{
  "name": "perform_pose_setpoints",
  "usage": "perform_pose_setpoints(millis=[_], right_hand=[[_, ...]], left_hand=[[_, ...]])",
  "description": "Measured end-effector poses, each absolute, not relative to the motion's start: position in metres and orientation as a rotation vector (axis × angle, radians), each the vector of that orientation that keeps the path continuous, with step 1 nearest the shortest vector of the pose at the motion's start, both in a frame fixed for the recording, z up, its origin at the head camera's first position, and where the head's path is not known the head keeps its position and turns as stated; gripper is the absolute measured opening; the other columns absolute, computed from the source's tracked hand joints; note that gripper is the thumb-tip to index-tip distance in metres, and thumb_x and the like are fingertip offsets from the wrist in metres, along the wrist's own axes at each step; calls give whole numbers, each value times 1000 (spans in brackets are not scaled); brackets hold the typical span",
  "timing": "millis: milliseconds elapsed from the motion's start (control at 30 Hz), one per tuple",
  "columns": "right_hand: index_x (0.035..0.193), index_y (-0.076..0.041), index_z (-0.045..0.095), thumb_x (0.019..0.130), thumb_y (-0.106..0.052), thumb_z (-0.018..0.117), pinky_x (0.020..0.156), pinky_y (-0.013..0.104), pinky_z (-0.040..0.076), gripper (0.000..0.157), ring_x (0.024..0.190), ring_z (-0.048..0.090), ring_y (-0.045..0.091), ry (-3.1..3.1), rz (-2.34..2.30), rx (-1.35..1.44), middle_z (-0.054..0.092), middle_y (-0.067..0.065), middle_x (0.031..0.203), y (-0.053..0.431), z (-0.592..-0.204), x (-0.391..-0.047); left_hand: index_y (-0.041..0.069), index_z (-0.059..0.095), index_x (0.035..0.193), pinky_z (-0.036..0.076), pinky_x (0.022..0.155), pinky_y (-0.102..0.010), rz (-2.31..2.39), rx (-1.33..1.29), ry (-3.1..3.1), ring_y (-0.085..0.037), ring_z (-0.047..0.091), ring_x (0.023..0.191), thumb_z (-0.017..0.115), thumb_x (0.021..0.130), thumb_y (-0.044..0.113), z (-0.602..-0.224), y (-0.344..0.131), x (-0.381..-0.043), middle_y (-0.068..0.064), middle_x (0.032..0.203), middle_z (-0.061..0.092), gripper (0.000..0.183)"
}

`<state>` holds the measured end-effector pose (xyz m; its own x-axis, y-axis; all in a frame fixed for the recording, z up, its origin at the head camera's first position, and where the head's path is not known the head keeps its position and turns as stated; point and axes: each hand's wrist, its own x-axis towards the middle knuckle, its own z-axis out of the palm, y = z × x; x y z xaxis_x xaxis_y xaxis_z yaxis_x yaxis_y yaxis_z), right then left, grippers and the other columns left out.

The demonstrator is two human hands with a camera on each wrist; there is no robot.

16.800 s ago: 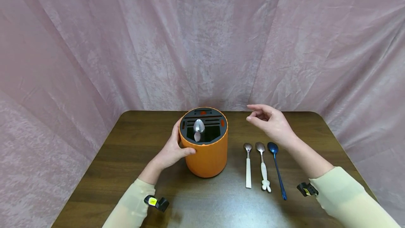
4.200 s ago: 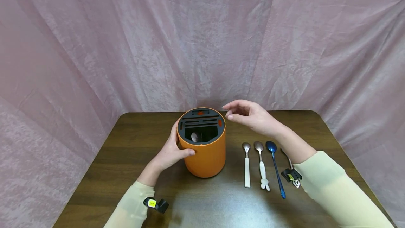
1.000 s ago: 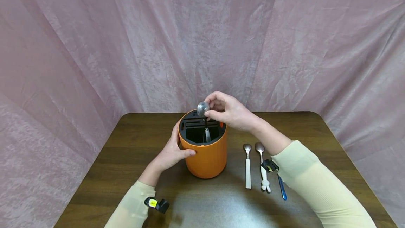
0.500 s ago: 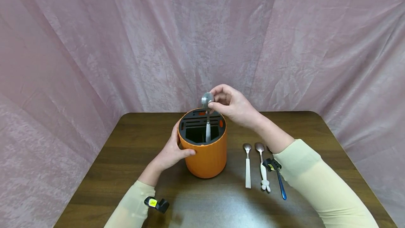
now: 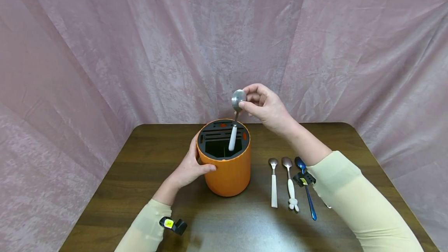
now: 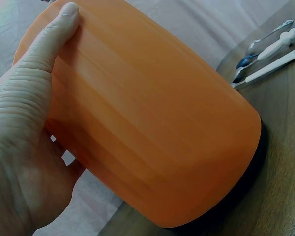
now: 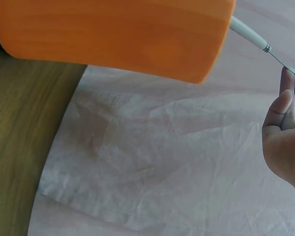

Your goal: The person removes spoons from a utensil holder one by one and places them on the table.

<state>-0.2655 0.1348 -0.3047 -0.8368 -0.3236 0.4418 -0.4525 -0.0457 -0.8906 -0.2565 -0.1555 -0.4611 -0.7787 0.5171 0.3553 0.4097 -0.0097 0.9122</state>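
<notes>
My left hand (image 5: 189,166) grips the side of an orange round utensil holder (image 5: 229,178), thumb across its front and fingers behind. The holder stands upright on the table, with a dark slotted top and one wide opening. Above it, my right hand (image 5: 269,110) pinches a spoon (image 5: 233,137) by its metal bowl between thumb and fingers. The spoon's white handle points down, its tip over the wide opening. In the right wrist view, the white handle (image 7: 248,33) slants out past the holder's rim.
Right of the holder lie a white-handled spoon (image 5: 274,189), a spoon with a white rabbit-shaped handle (image 5: 291,189) and a blue spoon (image 5: 310,203). A silver spoon (image 6: 273,33) beyond them is mostly hidden by my right sleeve in the head view. A pink curtain (image 5: 224,49) hangs behind the table.
My right hand, empty 4.2 s ago, has taken the spoon from the holder and raised it up and right. Since the oldest frame, a silver spoon has come to lie beside the blue one.
</notes>
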Motion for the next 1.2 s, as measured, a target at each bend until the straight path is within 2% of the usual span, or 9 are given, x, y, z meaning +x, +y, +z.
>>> perform_pose_setpoints(millis=[467,867,1200], right_hand=[[118,-5,55,96,1,68,65,24,49,26,81,72,20,-1881,2152,751,68,8,93,163,-291,-264],[116,-1,57,96,6,66,63,22,51,24,77,72,19,-1790,2150,704,71,7,92,198,-288,-261],[117,0,57,95,3,70,63,21,49,25,77,71,16,-1834,2103,621,70,7,90,228,-295,-254]], left_hand=[[33,10,163,17,119,-59,1930,1018,2124,-19,23,150,86,79,51,-460,-154,-256,4,166,21,114],[33,9,163,16,119,-60,1931,1022,2122,-20,23,150,85,79,52,-460,-154,-255,4,166,21,115],[32,9,163,17,119,-59,1924,1032,2135,-20,22,151,85,78,53,-459,-154,-253,4,166,20,116]])
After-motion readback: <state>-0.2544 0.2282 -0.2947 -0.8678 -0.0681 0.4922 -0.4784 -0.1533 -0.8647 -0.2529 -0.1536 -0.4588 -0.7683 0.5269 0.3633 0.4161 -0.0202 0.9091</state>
